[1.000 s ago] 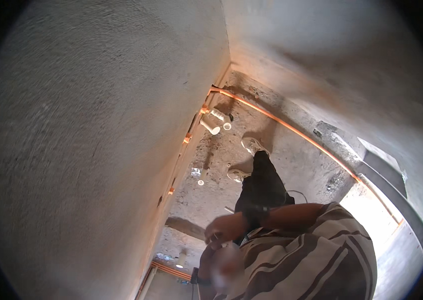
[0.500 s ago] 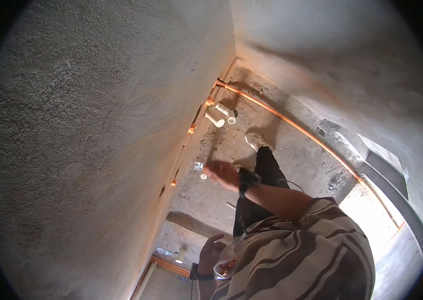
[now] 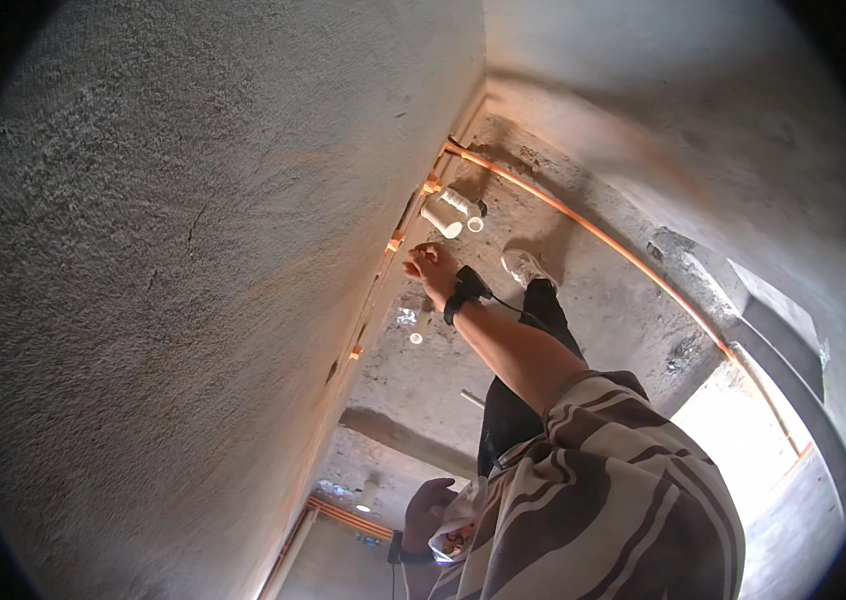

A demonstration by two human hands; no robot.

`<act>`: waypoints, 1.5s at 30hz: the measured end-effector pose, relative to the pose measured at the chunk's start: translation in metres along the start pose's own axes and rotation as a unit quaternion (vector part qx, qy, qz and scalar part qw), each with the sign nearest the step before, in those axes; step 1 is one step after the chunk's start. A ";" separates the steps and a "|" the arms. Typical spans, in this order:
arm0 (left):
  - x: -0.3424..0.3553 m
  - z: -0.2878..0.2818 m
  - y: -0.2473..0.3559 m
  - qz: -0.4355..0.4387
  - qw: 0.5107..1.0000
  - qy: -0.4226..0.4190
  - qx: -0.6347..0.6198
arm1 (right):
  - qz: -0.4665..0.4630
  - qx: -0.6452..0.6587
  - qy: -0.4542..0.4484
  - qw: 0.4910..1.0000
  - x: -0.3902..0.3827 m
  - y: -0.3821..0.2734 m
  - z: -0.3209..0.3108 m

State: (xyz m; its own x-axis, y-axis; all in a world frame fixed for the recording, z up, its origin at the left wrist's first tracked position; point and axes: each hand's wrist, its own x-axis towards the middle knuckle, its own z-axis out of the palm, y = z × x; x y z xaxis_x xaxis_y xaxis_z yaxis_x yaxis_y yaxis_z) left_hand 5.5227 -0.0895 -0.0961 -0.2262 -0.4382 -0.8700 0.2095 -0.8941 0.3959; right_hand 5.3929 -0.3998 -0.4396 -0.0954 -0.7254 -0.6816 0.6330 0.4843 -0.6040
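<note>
The right hand (image 3: 431, 268) is reaching out with fingers curled together, nearing the orange pipe (image 3: 583, 228), which is running lengthwise along the wall's base. The left hand (image 3: 427, 512) is clutching a bag (image 3: 458, 520).

Bare concrete floor (image 3: 633, 330), dusty. White pipe pieces (image 3: 451, 212) lie on it near the wall; orange pipe (image 3: 583, 228) runs along its edge.

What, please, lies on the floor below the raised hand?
Below the hand, the concrete floor holds a short white pipe piece. White containers lie farther off. The arm hides some floor.
</note>
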 end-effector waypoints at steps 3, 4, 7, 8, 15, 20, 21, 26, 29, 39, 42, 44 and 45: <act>0.002 -0.008 -0.007 0.023 0.998 -0.002 0.063 | 0.011 0.013 -0.024 1.000 0.012 -0.001 -0.006; 0.004 -0.003 0.000 0.009 0.999 -0.009 0.048 | -0.020 -0.042 -0.028 0.999 0.017 -0.002 -0.011; -0.004 -0.011 -0.013 0.004 0.998 0.022 0.053 | -0.017 -0.130 0.055 0.990 0.005 -0.002 0.006; -0.008 -0.017 -0.022 0.012 0.996 0.047 0.075 | -0.016 -0.128 0.053 0.990 0.005 -0.005 0.010; -0.007 0.004 -0.003 -0.012 0.993 0.032 0.116 | -0.122 -0.319 0.056 0.938 0.016 -0.013 0.006; -0.008 0.010 0.000 -0.027 0.994 0.033 0.097 | -0.092 -0.213 0.044 0.972 0.020 -0.007 0.010; -0.007 0.011 -0.001 -0.027 0.994 0.034 0.096 | -0.078 -0.199 0.045 0.976 0.020 -0.005 0.010; -0.006 0.014 0.003 0.002 0.997 0.024 0.074 | -0.082 -0.163 0.067 0.981 0.022 0.005 0.010; -0.010 0.013 0.003 -0.010 0.998 0.027 0.047 | -0.110 -0.143 0.093 0.979 0.024 0.009 0.011; -0.008 0.016 0.004 -0.022 0.999 0.033 0.034 | -0.020 0.079 0.087 0.993 0.015 0.000 0.019; -0.010 0.018 0.005 -0.025 0.999 0.030 0.017 | 0.037 0.053 0.062 0.996 0.010 -0.006 0.022; -0.008 0.020 0.005 -0.032 0.999 0.033 0.011 | 0.072 0.059 0.049 0.994 0.014 -0.011 0.018; -0.008 0.021 0.007 -0.033 0.999 0.032 0.012 | 0.111 0.026 0.048 0.992 0.017 -0.014 0.016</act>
State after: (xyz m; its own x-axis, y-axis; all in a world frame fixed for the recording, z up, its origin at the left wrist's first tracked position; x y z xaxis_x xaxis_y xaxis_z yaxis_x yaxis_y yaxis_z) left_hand 5.5059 -0.0940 -0.0809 -0.1771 -0.3723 -0.9111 0.1731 -0.9230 0.3435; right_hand 5.3944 -0.4266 -0.4367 -0.0192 -0.5527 -0.8332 0.6851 0.5997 -0.4136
